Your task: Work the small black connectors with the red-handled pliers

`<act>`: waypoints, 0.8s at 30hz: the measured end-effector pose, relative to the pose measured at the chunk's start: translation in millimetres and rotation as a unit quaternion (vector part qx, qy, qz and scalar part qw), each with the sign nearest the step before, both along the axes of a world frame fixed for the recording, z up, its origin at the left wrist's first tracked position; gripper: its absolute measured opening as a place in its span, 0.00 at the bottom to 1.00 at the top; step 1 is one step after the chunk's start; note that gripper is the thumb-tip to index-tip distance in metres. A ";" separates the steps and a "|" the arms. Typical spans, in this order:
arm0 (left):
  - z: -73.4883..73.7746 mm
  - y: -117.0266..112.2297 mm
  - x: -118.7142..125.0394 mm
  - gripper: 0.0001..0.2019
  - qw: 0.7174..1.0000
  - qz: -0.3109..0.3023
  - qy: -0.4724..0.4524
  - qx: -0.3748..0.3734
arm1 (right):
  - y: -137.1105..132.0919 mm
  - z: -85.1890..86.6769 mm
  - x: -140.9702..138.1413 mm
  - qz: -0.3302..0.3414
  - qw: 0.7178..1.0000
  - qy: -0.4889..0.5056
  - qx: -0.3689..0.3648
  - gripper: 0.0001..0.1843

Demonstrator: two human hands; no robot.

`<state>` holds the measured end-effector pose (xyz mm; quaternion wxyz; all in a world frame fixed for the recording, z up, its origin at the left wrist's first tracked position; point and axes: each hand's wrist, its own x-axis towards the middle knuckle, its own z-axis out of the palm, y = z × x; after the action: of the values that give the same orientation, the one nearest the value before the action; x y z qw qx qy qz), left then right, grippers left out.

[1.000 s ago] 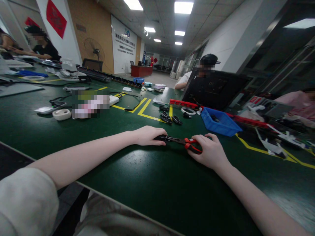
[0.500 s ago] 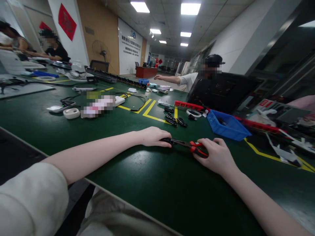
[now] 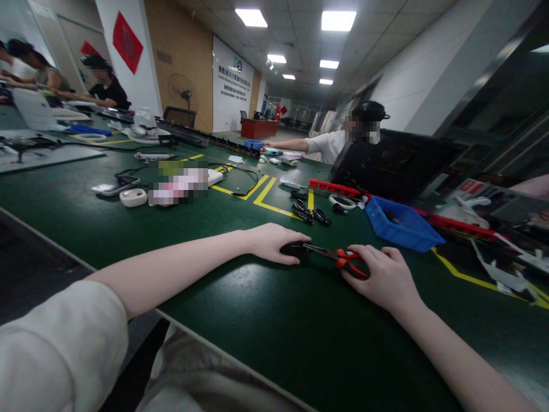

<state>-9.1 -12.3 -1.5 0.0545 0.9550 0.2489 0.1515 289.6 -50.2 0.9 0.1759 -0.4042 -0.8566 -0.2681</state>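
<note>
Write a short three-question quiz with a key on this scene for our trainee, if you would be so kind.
1. Multiple choice: Which tool is in the right hand?
A) scissors
B) red-and-black pliers
C) a screwdriver

2. True or false: The tool's tips point toward the left hand.

3. Fill in the colour: The left hand holds a small ____ part just above the green table.

Key: 1: B. 2: True. 3: black.

"大数据科技有限公司" on wall sign [image 3: 233, 86], smaller txt illeg.
</note>
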 end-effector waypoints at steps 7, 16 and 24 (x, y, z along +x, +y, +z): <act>0.6 0.2 -2.0 0.37 1.000 -0.015 0.002 0.000 | -3.3 -0.2 -0.1 -0.018 0.999 0.026 -0.034 0.19; 3.0 0.3 -1.2 0.41 0.999 -0.027 0.019 0.015 | -8.6 1.0 -7.3 -0.033 0.997 0.050 -0.058 0.25; 5.7 -0.6 -0.1 0.45 1.000 -0.011 0.010 0.007 | -8.0 2.7 -6.7 -0.018 0.997 0.038 -0.065 0.25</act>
<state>-9.2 -12.9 4.2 0.0468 0.9596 0.2381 0.1427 282.8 -58.2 3.6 0.1769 -0.4399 -0.8576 -0.1995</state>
